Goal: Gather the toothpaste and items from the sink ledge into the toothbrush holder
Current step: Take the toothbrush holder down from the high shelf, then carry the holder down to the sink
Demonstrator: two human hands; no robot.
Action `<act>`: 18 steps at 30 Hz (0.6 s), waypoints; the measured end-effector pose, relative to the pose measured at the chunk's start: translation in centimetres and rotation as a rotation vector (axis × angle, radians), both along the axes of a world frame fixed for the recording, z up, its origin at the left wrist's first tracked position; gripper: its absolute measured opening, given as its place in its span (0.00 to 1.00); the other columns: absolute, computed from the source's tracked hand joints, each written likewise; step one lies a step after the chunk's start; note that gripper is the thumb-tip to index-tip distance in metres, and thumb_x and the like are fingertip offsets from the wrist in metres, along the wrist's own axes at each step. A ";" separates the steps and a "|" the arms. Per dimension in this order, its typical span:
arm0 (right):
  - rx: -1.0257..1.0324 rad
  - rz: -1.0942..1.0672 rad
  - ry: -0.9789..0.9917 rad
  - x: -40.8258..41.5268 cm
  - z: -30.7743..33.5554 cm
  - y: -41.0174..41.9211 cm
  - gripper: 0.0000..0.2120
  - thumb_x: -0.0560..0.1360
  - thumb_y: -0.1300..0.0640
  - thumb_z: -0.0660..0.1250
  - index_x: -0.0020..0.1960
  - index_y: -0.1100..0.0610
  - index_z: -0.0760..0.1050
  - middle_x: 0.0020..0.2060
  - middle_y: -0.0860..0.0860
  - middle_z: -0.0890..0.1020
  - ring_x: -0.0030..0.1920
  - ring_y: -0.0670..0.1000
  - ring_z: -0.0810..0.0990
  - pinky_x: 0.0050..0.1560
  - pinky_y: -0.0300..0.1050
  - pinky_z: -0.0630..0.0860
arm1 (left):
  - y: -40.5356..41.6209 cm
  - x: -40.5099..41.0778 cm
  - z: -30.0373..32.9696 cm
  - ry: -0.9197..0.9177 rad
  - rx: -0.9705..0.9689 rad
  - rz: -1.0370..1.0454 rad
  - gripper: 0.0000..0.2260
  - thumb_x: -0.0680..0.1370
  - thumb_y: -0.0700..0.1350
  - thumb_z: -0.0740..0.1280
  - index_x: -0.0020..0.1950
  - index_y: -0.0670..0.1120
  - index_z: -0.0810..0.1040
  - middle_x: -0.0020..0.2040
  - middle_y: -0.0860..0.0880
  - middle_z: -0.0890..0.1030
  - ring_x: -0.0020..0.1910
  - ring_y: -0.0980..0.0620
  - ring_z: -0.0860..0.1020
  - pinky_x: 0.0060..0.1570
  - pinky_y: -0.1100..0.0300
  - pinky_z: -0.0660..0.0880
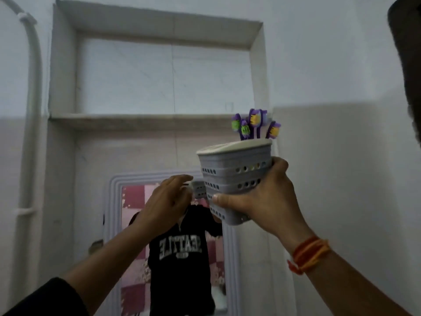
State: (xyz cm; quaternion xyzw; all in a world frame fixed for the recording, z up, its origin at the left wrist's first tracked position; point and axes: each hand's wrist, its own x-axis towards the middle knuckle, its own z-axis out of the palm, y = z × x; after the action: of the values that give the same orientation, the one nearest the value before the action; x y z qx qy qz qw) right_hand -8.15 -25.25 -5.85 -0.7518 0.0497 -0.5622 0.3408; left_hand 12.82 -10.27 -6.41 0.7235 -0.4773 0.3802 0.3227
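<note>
My right hand grips a grey perforated toothbrush holder with a white rim, held up in the air at centre right. Several purple toothbrushes with green and yellow bristles stick out of its top. My left hand hovers just left of the holder's lower side, fingers stretched toward it and blurred; nothing shows in it. No toothpaste tube or sink ledge is in view.
A recessed wall niche with a stone shelf lies above and behind the holder. Below hangs a white-framed mirror reflecting a person in a black shirt. A white pipe runs down the left wall.
</note>
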 end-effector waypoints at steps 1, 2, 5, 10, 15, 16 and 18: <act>0.015 0.014 0.009 0.4 -2.0 0.2 0.55 0.48 0.40 0.87 0.65 0.53 0.61 0.53 0.42 0.74 0.50 0.45 0.78 0.44 0.32 0.75 | 0.4 0.3 -1.8 0.029 0.033 -0.019 0.19 0.81 0.55 0.60 0.70 0.53 0.74 0.66 0.52 0.79 0.62 0.52 0.78 0.57 0.55 0.76; 0.027 0.030 0.024 0.8 -3.9 0.3 0.54 0.48 0.41 0.87 0.64 0.51 0.60 0.52 0.40 0.73 0.49 0.44 0.76 0.42 0.28 0.73 | 0.7 0.5 -3.6 0.060 0.070 -0.039 0.20 0.80 0.57 0.59 0.69 0.53 0.75 0.65 0.53 0.79 0.62 0.53 0.78 0.58 0.52 0.77; 0.082 0.101 0.058 1.9 -9.9 0.9 0.54 0.48 0.43 0.88 0.62 0.46 0.57 0.50 0.34 0.71 0.46 0.34 0.74 0.37 0.22 0.74 | 1.5 1.5 -9.8 0.193 0.159 -0.114 0.16 0.80 0.57 0.61 0.64 0.54 0.78 0.64 0.56 0.79 0.65 0.57 0.76 0.60 0.50 0.78; 0.213 0.135 0.136 3.5 -20.2 2.0 0.55 0.47 0.45 0.89 0.63 0.47 0.57 0.51 0.32 0.70 0.47 0.30 0.73 0.41 0.19 0.74 | 2.6 1.0 -20.8 0.402 0.269 -0.040 0.12 0.81 0.52 0.64 0.63 0.55 0.79 0.58 0.56 0.81 0.55 0.59 0.79 0.54 0.60 0.78; 0.337 0.062 0.302 4.5 -30.2 3.1 0.59 0.47 0.49 0.89 0.68 0.57 0.60 0.54 0.42 0.73 0.49 0.44 0.76 0.41 0.26 0.72 | 3.8 0.6 -30.3 0.581 0.320 0.036 0.13 0.81 0.51 0.65 0.64 0.50 0.80 0.62 0.51 0.82 0.60 0.54 0.79 0.61 0.57 0.76; 0.360 0.047 0.327 4.6 -32.3 3.1 0.58 0.47 0.50 0.90 0.68 0.58 0.61 0.55 0.44 0.73 0.50 0.45 0.76 0.41 0.26 0.71 | 4.0 0.6 -32.0 0.628 0.334 0.054 0.14 0.81 0.50 0.66 0.64 0.48 0.80 0.62 0.50 0.82 0.60 0.53 0.79 0.61 0.58 0.75; 0.406 0.015 0.365 4.7 -36.1 3.1 0.57 0.47 0.52 0.90 0.67 0.60 0.61 0.53 0.44 0.73 0.50 0.47 0.76 0.41 0.29 0.72 | 4.1 0.8 -35.1 0.709 0.365 0.080 0.15 0.81 0.50 0.67 0.64 0.45 0.81 0.62 0.48 0.83 0.61 0.50 0.80 0.61 0.60 0.73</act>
State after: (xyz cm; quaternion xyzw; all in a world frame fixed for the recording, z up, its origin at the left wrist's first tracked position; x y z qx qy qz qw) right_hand -3.44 -22.12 -41.98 -0.7575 0.2163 -0.3933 0.4741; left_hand 13.58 -6.19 -41.47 0.8734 -0.3675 0.0284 0.3183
